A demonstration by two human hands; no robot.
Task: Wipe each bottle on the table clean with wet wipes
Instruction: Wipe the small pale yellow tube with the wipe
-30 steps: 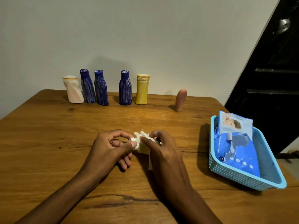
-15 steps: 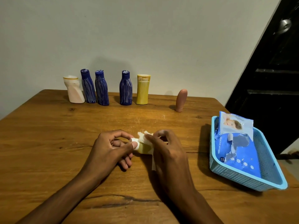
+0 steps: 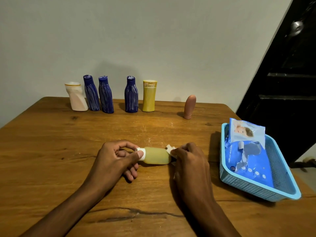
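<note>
Plain pale wall backs a wooden table (image 3: pixel 51 151), with a black door (image 3: pixel 282 100) leaning into the right edge of the view. Near the table's middle, a small yellowish bottle (image 3: pixel 154 157) with a white cap (image 3: pixel 141 153) lies on its side, cap pointing left. The left hand (image 3: pixel 116 159) pinches that cap between thumb and curled forefinger. The right hand (image 3: pixel 189 161) has its fingers curled around a crumpled white wet wipe (image 3: pixel 171 150), which touches the bottle's base end.

Along the far edge stand 6 more containers, all upright. From left: a white bottle (image 3: pixel 77 98) with a slanted body, 2 dark blue bottles (image 3: pixel 91 94) (image 3: pixel 106 95) just beside each other, a 3rd dark blue bottle (image 3: pixel 131 94) set a little apart, a taller yellow bottle (image 3: pixel 149 96) just beside it, and a small pink rounded bottle (image 3: pixel 189 106) well apart on the right. Pale streaks run down the blue ones; any print on their caps is too small to read.

At the right edge sits a light blue plastic basket (image 3: pixel 256 190) holding a blue pack of wet wipes (image 3: pixel 246 154). Its label shows a child's picture, the number 72 in a small circle near the lower corner, and a line of sideways print that seems to read "baby wet wipes", though the 1st word is not clear.
</note>
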